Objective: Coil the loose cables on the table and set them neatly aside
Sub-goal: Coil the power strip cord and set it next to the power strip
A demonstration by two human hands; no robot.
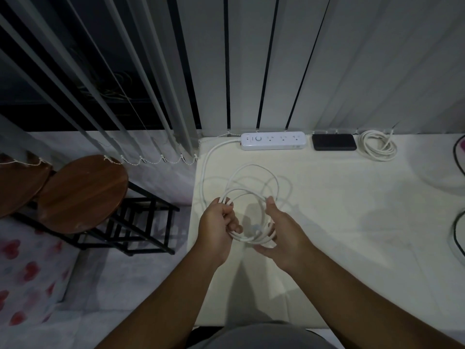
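I hold the white cable [251, 192] above the near left part of the table [327, 222], gathered into several loops between my two hands. My left hand [217, 226] has its fingers curled tight around the left side of the loops. My right hand [281, 229] cups the right side, thumb up against the strands and fingers wrapped under the lower bundle. At the far edge lies a white power strip [273, 141], its own cord trailing left and down the table's side. Right of it sit a black box [334, 142] and another coiled cable [378, 146], already wound.
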